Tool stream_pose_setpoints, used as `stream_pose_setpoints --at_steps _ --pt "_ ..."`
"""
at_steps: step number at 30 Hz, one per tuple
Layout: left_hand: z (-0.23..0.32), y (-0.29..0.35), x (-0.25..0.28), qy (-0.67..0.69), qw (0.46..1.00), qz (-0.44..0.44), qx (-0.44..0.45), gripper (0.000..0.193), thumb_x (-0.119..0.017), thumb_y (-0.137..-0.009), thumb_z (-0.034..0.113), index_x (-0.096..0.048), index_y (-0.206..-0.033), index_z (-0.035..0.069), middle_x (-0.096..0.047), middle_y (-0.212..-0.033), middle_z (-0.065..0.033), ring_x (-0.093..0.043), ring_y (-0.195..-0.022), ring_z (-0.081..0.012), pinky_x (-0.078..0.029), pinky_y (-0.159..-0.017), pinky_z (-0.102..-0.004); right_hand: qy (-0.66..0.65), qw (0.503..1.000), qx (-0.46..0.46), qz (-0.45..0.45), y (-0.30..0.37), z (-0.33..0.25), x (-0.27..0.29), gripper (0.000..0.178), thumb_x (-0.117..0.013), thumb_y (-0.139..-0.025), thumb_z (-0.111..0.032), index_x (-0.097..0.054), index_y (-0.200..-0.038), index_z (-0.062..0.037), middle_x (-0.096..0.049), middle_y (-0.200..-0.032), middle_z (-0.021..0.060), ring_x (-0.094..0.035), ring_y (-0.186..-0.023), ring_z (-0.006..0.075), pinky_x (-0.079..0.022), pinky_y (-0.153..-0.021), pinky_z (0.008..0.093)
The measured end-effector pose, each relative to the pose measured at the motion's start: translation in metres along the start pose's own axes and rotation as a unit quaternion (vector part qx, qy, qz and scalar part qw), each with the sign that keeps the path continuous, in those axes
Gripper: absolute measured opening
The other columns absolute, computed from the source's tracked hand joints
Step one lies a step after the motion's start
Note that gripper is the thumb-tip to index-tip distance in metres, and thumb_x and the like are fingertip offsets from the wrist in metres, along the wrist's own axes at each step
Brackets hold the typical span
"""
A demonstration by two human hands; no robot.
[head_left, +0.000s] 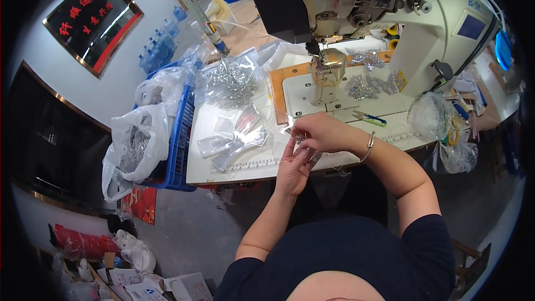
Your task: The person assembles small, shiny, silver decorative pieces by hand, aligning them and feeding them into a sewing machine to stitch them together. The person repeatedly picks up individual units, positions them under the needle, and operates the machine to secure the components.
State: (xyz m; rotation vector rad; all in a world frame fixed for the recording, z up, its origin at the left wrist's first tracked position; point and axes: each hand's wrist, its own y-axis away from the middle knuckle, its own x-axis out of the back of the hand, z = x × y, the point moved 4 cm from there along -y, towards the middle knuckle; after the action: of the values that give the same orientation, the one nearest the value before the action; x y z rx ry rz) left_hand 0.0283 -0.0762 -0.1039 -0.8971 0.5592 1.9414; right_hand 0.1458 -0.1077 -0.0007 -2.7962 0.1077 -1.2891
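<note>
Left hand (292, 171): raised at the worktop's (199, 171) near edge, palm side partly showing, fingers bent up to meet the other hand.
Right hand (325, 132): arched over from the right, fingertips pointing down; a thin bracelet (368, 147) circles the wrist.
State of hands: together, fingertips closed on one small item; which finger bears the grip I cannot tell.
Held item: a small clear piece (300, 139), mostly hidden between the fingers of both hands.
Clear plastic pieces (239, 138): loose and overlapping, left of the hands.
Clear bag (228, 81): full of silvery bits, beyond the hands to the left.
Sewing machine (429, 33): pale, standing beyond the hands and to their right, its needle end just past them.
Silvery heap (363, 87): under the machine's arm, beyond the right hand.
Thread snips (369, 119): lying flat, near the right hand on its far side.
Blue crate (181, 150): well left of the hands, against the worktop, white bags (157, 125) in it.
</note>
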Motion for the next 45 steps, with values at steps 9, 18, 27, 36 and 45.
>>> stream_pose_setpoints --at_steps 9,18,27,36,45 --pt "0.005 -0.002 -0.007 0.049 0.998 -0.006 0.028 0.046 -0.022 -0.100 0.028 -0.017 -0.144 0.014 -0.036 -0.139 -0.0124 -0.038 -0.128 -0.0279 -0.032 -0.107 -0.0466 -0.044 0.999 0.004 0.018 0.005 0.003 0.003 0.032 -0.069 -0.071 -0.012 -0.061 -0.100 -0.0013 -0.065 -0.088 0.0159 -0.063 -0.083 0.0308 -0.049 -0.073 0.0376" --pt "0.002 -0.002 -0.007 0.069 0.997 -0.007 0.026 0.048 -0.028 -0.100 0.029 -0.019 -0.144 0.010 -0.042 -0.134 -0.0111 -0.044 -0.123 -0.0253 -0.036 -0.104 -0.0440 -0.041 0.999 -0.003 0.031 0.007 0.008 0.002 0.032 -0.070 -0.071 -0.012 -0.060 -0.100 -0.0009 -0.065 -0.089 0.0166 -0.063 -0.083 0.0319 -0.049 -0.073 0.0382" --pt "0.003 0.004 -0.006 0.015 1.000 0.017 -0.021 0.056 -0.048 -0.090 0.000 -0.028 -0.141 0.011 -0.048 -0.129 -0.0115 -0.050 -0.117 -0.0216 -0.045 -0.097 -0.0383 0.004 0.992 0.065 0.106 0.009 0.007 -0.012 0.027 -0.070 -0.071 -0.011 -0.059 -0.095 -0.0040 -0.057 -0.086 0.0102 -0.058 -0.078 0.0255 -0.048 -0.068 0.0335" --pt "-0.007 0.001 0.012 0.049 0.994 0.074 -0.059 0.046 -0.051 -0.088 -0.004 -0.042 -0.127 0.017 -0.056 -0.118 -0.0094 -0.057 -0.104 -0.0202 -0.050 -0.088 -0.0391 0.016 0.970 0.079 0.231 0.026 0.018 0.015 0.045 -0.075 -0.069 -0.031 -0.059 -0.104 -0.0068 -0.058 -0.093 0.0103 -0.057 -0.089 0.0275 -0.045 -0.080 0.0379" --pt "-0.002 0.002 0.011 0.067 0.994 0.058 -0.057 0.041 -0.051 -0.088 -0.003 -0.045 -0.123 0.017 -0.057 -0.117 -0.0109 -0.058 -0.103 -0.0217 -0.051 -0.087 -0.0389 -0.083 0.996 0.003 0.017 0.053 0.037 0.013 0.046 -0.077 -0.068 -0.023 -0.063 -0.108 -0.0076 -0.064 -0.084 0.0057 -0.061 -0.080 0.0212 -0.047 -0.074 0.0320"
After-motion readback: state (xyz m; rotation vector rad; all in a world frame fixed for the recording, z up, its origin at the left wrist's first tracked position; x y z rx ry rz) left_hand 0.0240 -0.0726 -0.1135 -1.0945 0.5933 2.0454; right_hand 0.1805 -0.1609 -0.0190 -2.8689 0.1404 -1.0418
